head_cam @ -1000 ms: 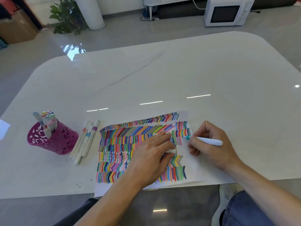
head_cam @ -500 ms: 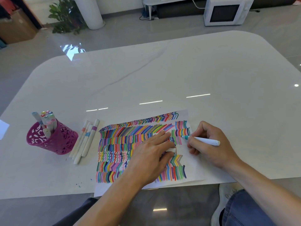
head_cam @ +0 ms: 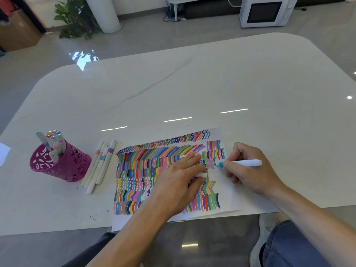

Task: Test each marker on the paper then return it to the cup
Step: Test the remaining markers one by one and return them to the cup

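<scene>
The left hand (head_cam: pixel 179 182) is laid flat on the paper (head_cam: pixel 228 191) near the table's near edge, and a small white cap (head_cam: pixel 201 174) is pinched between its thumb and forefinger. The right hand (head_cam: pixel 248 170), just beside it, is closed round a teal marker (head_cam: pixel 241 163), whose tip is set against the sheet by its right edge. The paper is covered with rows of coloured strokes, and its near left corner is hung over the near edge of the white table (head_cam: pixel 212 83). Below that edge, a knee in blue jeans (head_cam: pixel 289 245) and a pale shoe (head_cam: pixel 264 226) are seen. Left of the sheet, four white markers (head_cam: pixel 100 164) are laid side by side, touching. Further left, toward the left edge, a magenta cut-out cup (head_cam: pixel 63 166) is stood, tilted in this view, with capped markers (head_cam: pixel 53 140) held upright in it. Beyond the far edge, on the floor, a white microwave (head_cam: pixel 264 11), a white column (head_cam: pixel 105 14) and a leafy plant (head_cam: pixel 75 18) are seen.
</scene>
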A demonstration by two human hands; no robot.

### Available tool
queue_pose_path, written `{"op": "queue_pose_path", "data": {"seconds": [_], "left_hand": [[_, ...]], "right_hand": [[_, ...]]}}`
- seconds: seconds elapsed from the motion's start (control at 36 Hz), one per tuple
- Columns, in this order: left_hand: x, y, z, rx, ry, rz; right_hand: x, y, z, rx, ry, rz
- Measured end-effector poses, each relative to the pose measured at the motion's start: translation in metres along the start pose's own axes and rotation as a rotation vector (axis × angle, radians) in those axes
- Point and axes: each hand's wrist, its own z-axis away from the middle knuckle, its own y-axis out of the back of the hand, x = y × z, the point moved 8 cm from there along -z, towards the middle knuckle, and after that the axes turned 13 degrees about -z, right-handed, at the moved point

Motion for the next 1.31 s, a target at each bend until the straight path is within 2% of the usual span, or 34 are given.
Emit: {"op": "queue_pose_path", "data": {"seconds": [0.42, 0.64, 0.78, 0.89, 1.06, 1.19, 1.31], "left_hand": [[0.000, 0.001, 0.000, 0.006, 0.002, 0.002], [0.001, 0.002, 0.004, 0.085, -0.039, -0.031], [-0.003, 0.012, 0.005, 0.130, -0.004, 0.015], [-0.011, 0.025, 0.005, 0.187, 0.080, 0.110], [-0.025, 0.041, 0.007, 0.254, 0.258, 0.333], [-0.036, 0.034, 0.008, 0.202, 0.385, 0.568], [-0.039, 0.024, 0.010, 0.150, 0.440, 0.763]], "right_hand": [[0.000, -0.002, -0.001, -0.030, -0.004, 0.029], [-0.003, 0.003, -0.005, -0.030, -0.015, -0.129], [-0.006, 0.005, -0.008, -0.029, -0.025, -0.257], [-0.022, 0.004, -0.007, -0.019, 0.057, -0.238], [-0.043, -0.007, -0.003, -0.024, 0.129, -0.371], [-0.052, -0.018, 0.001, -0.034, 0.118, -0.482], [-0.062, -0.020, 0.003, -0.011, 0.172, -0.452]]}}
